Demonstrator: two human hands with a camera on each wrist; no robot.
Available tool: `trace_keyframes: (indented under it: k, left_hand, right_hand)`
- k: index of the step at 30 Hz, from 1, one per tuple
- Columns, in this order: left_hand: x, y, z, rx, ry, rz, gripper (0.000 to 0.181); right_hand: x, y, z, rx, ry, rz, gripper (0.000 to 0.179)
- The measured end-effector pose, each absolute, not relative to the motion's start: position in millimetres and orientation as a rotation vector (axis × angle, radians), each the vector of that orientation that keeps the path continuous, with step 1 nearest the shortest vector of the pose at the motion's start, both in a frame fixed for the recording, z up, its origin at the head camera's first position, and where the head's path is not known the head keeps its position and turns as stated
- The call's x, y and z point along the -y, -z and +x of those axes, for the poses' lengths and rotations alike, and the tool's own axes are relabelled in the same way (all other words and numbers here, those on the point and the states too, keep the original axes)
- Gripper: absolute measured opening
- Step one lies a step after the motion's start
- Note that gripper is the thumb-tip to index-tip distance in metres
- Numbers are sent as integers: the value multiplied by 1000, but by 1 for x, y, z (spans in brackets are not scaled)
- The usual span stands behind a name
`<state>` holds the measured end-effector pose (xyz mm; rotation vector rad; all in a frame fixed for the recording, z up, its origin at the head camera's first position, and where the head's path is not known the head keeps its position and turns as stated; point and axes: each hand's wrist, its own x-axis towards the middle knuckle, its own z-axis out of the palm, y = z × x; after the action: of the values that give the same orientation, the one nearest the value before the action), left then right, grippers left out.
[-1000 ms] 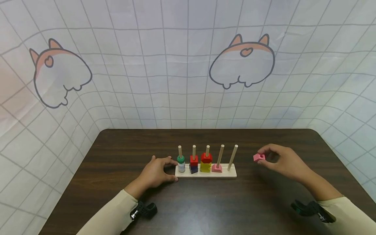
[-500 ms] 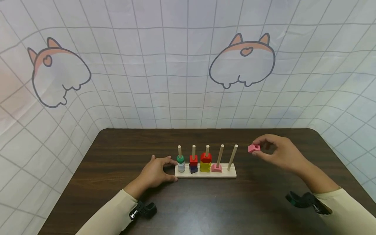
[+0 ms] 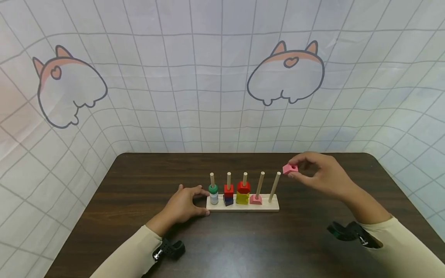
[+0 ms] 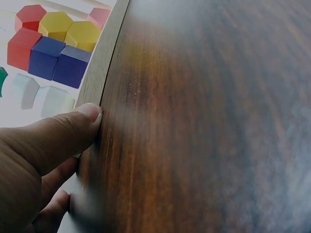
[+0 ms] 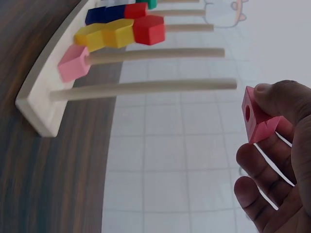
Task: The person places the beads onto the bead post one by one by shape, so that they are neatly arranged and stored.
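Note:
A pale wooden peg board [image 3: 267, 207] with several upright pegs stands on the table. My left hand [image 3: 183, 202] grips its left end, thumb [image 4: 87, 116] on the front edge and fingers behind. My right hand [image 3: 325, 173] pinches a pink block [image 3: 290, 169] with a hole through it. That block is in the air, just right of the tip of the bare rightmost peg [image 5: 146, 89] and apart from it. Another pink block [image 3: 255, 200] sits at the bottom of the neighbouring peg. Further left are red over yellow blocks [image 3: 242, 198], red over dark blue blocks [image 3: 228, 191], and green over white ones [image 3: 213, 197].
The dark wood table [image 3: 236, 247] carries the board near its middle. Behind it hangs a white grid-patterned cloth [image 3: 174, 96] with cartoon drawings, which also runs along both sides. Each wrist wears a black strap-on device [image 3: 170, 249].
My right hand has moved left and away from me with the pink block, bringing it close to the rightmost peg's tip. My left hand and the board have stayed in place.

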<state>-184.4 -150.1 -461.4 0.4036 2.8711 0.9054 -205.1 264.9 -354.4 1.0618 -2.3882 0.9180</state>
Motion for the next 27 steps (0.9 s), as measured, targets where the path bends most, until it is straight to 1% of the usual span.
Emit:
trace_keyframes:
  k: [5, 16, 27]
  left_hand:
    - [150, 462, -185, -2871, -910, 404, 52]
    - [150, 463, -186, -2872, -913, 403, 52]
    - [150, 462, -185, -2876, -899, 401, 52]
  right_hand:
    - [-254, 352, -205, 2376, -952, 1069, 39]
    - [-231, 356, -208, 2409, -974, 1077, 31]
    - [-216, 357, -208, 2422, -1010, 1108, 32]
